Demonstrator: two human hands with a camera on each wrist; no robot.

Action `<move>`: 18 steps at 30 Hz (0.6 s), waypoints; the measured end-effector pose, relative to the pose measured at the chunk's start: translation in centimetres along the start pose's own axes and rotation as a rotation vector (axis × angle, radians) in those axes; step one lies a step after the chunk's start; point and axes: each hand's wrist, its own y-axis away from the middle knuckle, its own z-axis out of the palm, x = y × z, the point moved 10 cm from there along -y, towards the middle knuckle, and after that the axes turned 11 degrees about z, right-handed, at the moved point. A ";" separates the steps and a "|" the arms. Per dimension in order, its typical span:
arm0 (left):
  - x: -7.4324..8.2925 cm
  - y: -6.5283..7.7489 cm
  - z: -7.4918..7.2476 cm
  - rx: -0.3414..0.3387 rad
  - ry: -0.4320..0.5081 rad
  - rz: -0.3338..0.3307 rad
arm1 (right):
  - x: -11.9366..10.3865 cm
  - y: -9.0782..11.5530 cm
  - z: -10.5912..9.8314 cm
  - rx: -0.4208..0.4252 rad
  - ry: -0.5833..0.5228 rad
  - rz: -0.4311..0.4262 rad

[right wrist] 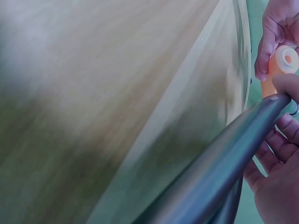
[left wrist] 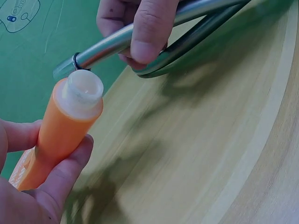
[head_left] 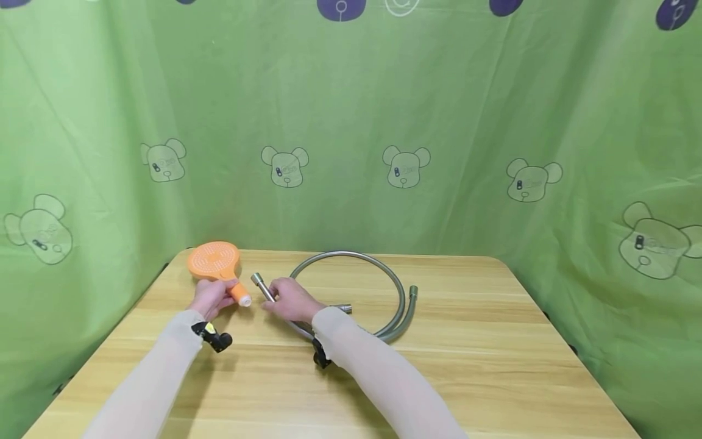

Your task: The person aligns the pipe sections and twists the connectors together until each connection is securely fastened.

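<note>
My left hand [head_left: 210, 297] grips the handle of an orange shower head [head_left: 214, 259], its perforated round face turned upward. The handle's white threaded end [left wrist: 85, 88] points toward the right hand. Between thumb and fingers, my right hand [head_left: 293, 300] pinches a grey metallic shower hose [head_left: 402, 292] just behind one end fitting [head_left: 256, 278]. That fitting and the handle's end are close together but look apart in the head view. In the right wrist view the hose [right wrist: 219, 163] runs large across the foreground, partly hiding the right fingers.
The hose loops over the wooden table [head_left: 466, 366], with another metal end [head_left: 414, 291] lying to the right. A short metal fitting [head_left: 344, 308] shows beside the right wrist. Green curtains [head_left: 351, 207] with bear prints hang behind and on both sides.
</note>
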 end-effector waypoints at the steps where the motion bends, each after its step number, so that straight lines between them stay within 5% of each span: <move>1: 0.1 0.0 -0.1 0.005 -0.006 0.001 | -0.1 0.0 -0.1 0.001 0.002 -0.001; 9: 0.3 -0.1 -0.4 0.019 -0.016 0.009 | -1.1 0.1 -0.2 0.002 -0.028 -0.010; 18: 1.0 0.1 -0.5 0.031 0.028 0.025 | -0.8 -0.1 0.0 -0.041 -0.251 0.079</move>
